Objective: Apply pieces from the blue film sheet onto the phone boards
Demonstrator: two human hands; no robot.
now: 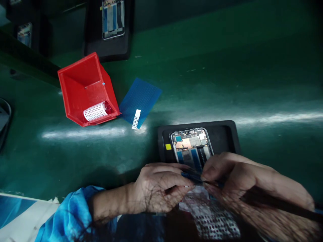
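Blue film strip (193, 176): thin, dark, held over the lower end of the phone frame; probably light, soft and apt to curl or cling, so best taken by its very edge.

Left hand (158, 190): blue sleeve at the wrist, fingers pressed together and reaching in to pinch the strip's left end.

Right hand (234, 176): thumb and fingers closed in a pinch on the strip's right end; only partly clear against the dark band across the hand.

Phone frame (191, 144): open, face up in the tray, circuit board and ribbon parts bare; likely stiff but fragile, with a slippery metal rim as the safest hold.

Black rubber tray (227, 134): near the table's front edge, right of centre, with a yellow sticker (168, 146) at its left end.

Green table (252, 67): open room toward the back right corner; little room at the front edge beneath both hands.

Red plastic bin (85, 87): tipped over left of the tray, a perforated white roll (95, 112) inside.

Blue perforated sheet (140, 99): lying just beside the bin.
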